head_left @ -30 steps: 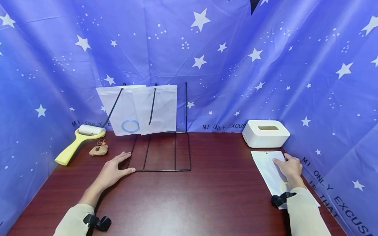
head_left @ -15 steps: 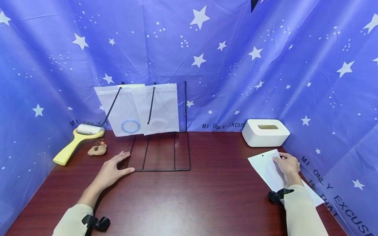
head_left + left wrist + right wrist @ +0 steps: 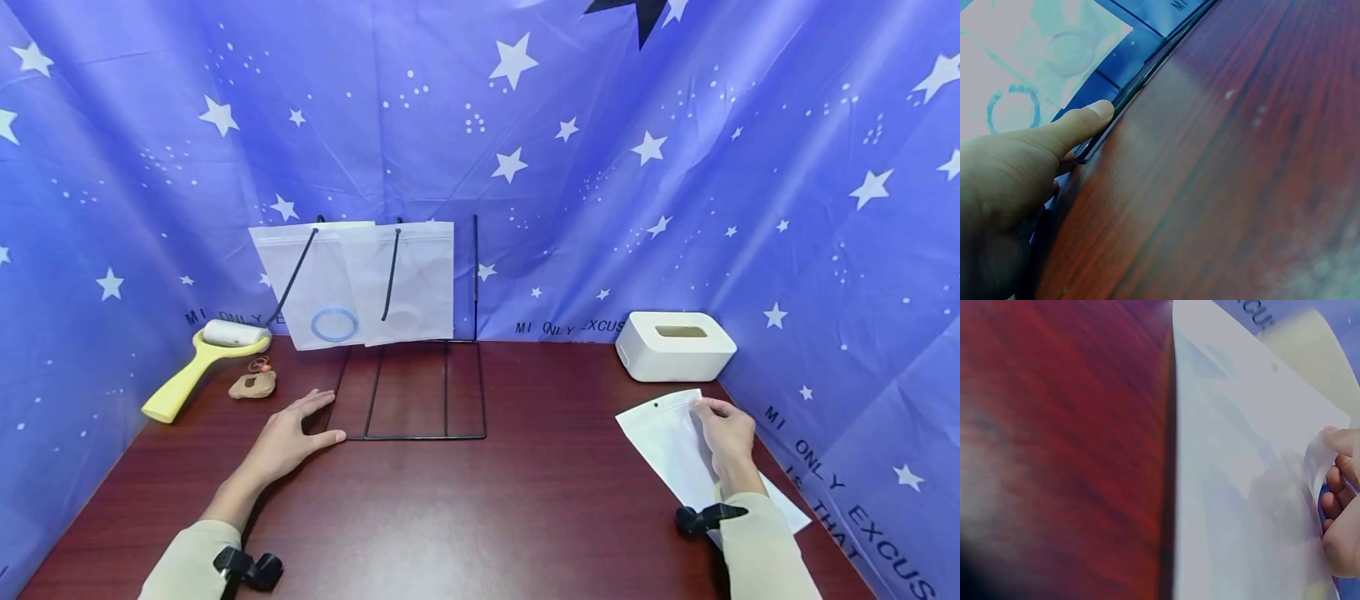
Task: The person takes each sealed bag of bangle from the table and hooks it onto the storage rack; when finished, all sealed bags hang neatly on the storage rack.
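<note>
My right hand [image 3: 731, 437] pinches the top right corner of a white zip bag [image 3: 670, 433] at the table's right side. A small hang hole shows near its top edge, and the bag [image 3: 1241, 469] has its top raised in the right wrist view. Something yellow shows faintly low in it, mostly behind the wrist. My left hand [image 3: 288, 433] rests at the front left corner of a black wire rack [image 3: 427, 436], thumb [image 3: 1100, 111] on the rod and fingers spread. Two white zip bags hang on the rack's prongs, the left bag [image 3: 300, 275] with a blue ring inside, the right bag [image 3: 423, 267] overlapping it.
A yellow-handled lint roller [image 3: 183, 383] lies at the far left, with a small brown pouch-like item [image 3: 252, 384] beside it. A white tissue box [image 3: 675, 346] stands at the back right. Blue star-printed cloth [image 3: 570, 208] surrounds the dark red table [image 3: 525, 500].
My right hand has lifted the top edge of the zip bag and drawn it slightly left. My left hand has stayed at the rack corner. The head view has shifted slightly.
</note>
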Tool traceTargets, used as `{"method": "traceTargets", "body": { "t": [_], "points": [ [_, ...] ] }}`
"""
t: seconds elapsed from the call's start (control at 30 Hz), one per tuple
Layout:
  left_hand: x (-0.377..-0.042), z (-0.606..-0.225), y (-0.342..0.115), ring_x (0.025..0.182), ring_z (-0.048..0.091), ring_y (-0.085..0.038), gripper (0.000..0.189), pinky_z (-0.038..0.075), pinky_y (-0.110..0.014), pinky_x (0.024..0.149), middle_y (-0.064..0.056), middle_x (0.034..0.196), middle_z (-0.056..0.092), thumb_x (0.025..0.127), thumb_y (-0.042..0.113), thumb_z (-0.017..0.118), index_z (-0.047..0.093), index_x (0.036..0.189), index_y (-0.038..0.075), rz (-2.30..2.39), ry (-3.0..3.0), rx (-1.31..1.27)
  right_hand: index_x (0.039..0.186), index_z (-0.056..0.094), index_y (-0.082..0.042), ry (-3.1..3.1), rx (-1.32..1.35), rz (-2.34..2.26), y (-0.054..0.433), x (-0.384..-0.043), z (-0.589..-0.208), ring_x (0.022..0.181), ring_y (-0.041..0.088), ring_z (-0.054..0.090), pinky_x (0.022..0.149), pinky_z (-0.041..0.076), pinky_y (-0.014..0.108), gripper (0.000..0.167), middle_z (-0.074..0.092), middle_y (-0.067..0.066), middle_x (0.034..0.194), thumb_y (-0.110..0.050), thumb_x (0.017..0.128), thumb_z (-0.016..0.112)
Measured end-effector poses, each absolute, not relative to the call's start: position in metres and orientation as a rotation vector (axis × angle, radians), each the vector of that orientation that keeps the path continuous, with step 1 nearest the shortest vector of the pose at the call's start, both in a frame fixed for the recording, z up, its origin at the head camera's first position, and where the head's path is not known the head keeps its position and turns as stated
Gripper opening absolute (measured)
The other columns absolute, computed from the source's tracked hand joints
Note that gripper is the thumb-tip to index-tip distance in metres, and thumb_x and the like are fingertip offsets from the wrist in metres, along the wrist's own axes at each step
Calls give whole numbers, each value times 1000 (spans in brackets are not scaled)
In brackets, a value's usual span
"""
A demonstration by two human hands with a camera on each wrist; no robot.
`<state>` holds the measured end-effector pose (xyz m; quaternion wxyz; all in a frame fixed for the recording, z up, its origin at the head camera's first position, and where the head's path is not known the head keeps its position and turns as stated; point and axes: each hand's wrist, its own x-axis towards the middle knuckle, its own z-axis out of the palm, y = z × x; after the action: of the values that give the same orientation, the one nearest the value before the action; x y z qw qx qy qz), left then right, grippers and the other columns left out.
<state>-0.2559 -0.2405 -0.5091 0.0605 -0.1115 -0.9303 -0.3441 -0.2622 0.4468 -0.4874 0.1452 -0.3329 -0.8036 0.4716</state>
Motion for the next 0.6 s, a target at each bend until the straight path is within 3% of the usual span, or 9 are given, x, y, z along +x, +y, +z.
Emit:
{"method": "traceTargets", "body": {
  "t": [0.13,0.3,0.47,0.6],
  "points": [
    [-256,-510,-240,150,39,-46,78,36,-67,115,-24,156,49,84,45,85,59,145,6,-1038,-2808,-335,119,68,-1,-2290,-877,1402,438,-258,-490,87,3,52,67,45,12,35,59,-9,99,-30,100,65],
    [-256,-511,-239,150,38,-45,79,36,-67,116,-23,156,49,84,47,84,58,146,6,-1039,-2817,-328,121,67,0,-2254,-820,1474,428,-252,-488,90,1,50,69,44,10,37,56,-16,95,-32,102,63],
    [-257,-510,-239,150,39,-45,79,36,-68,115,-23,157,49,84,49,84,58,147,7,-1036,-2824,-317,97,75,-17,-2105,-778,1666,417,-247,-483,89,0,52,72,45,8,12,58,-19,90,-25,101,67],
    [-256,-510,-240,150,39,-45,79,35,-68,116,-22,157,49,84,46,84,58,146,7,-1029,-2825,-311,83,74,-25,-1980,-701,1813,404,-244,-476,83,-1,55,71,48,8,17,64,-18,84,-18,99,71]
  ]
}}
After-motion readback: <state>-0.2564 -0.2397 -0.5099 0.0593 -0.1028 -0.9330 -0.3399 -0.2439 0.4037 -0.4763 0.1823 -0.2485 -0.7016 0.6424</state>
